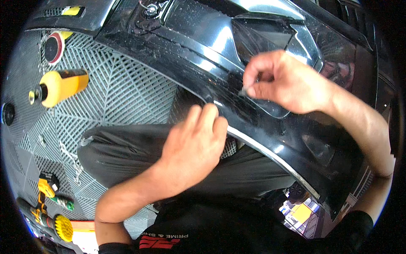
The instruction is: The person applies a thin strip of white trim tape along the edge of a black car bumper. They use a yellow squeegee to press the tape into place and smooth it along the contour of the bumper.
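A glossy black car bumper (258,116), wet with droplets toward its far left part, lies across my lap. My left hand (192,144) is closed at the bumper's near edge, its fingers curled over the rim and the fingertips hidden. Above a recess in the panel, my right hand (289,82) is closed in a pinch, thumb against forefinger. A small dark greyish bit shows at those fingertips, close to the black surface; it is too small and blurred to name. Beside the right hand is a glossy angular recess (270,36).
On the grey grated floor (127,84) at left stand a yellow bottle (63,86) and a round dark-red pad (54,47). Lower left lie a yellow-black power tool (47,185), a green bottle (64,203) and a yellow round brush (63,227). My bent legs (122,148) are beneath the bumper.
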`<state>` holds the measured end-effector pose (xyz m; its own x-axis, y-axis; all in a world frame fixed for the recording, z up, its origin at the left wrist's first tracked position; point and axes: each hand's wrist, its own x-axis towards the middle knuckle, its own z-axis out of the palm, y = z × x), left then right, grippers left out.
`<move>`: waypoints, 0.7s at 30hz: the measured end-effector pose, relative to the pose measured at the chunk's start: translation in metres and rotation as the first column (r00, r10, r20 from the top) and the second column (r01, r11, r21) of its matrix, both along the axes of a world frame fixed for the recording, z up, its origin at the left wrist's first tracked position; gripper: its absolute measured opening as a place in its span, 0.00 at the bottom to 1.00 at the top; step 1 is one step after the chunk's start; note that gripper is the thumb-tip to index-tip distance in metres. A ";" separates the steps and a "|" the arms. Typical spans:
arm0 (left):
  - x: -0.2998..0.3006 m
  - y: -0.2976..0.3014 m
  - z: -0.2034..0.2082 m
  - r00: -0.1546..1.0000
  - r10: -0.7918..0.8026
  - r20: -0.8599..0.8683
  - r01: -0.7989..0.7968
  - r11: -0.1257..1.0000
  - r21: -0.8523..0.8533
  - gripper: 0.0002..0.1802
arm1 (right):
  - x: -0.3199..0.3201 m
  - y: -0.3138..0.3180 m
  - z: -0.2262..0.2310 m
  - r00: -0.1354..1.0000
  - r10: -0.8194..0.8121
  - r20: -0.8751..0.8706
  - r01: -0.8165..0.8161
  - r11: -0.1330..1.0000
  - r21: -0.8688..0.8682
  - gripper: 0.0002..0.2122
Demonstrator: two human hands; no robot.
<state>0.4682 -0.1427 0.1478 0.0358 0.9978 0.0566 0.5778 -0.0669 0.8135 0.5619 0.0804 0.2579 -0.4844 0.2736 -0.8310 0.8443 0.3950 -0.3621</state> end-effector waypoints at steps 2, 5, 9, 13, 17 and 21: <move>-0.006 -0.002 -0.010 0.995 -0.029 0.099 0.024 0.998 0.058 0.09 | 0.012 -0.003 -0.007 0.993 -0.106 0.058 0.109 0.992 -0.062 0.07; -0.007 -0.014 -0.024 0.983 0.006 0.183 -0.033 0.989 0.146 0.12 | 0.016 -0.015 -0.012 0.970 -0.211 0.121 0.224 0.968 -0.112 0.08; -0.008 -0.018 -0.035 0.961 0.026 0.275 -0.045 0.997 0.060 0.12 | 0.011 -0.031 -0.014 0.940 -0.225 0.256 0.272 0.948 -0.166 0.07; -0.009 -0.018 -0.037 0.916 0.038 0.400 -0.048 0.999 0.013 0.09 | 0.006 -0.034 -0.016 0.947 -0.166 0.276 0.215 0.964 -0.159 0.07; -0.012 -0.019 -0.040 0.901 0.035 0.432 -0.046 0.999 0.013 0.09 | 0.011 -0.035 -0.023 0.984 -0.086 0.154 0.111 0.981 -0.162 0.07; -0.010 -0.022 -0.041 0.880 -0.001 0.474 0.001 1.000 0.001 0.10 | 0.015 -0.037 -0.031 1.000 0.008 -0.009 -0.009 0.993 -0.120 0.07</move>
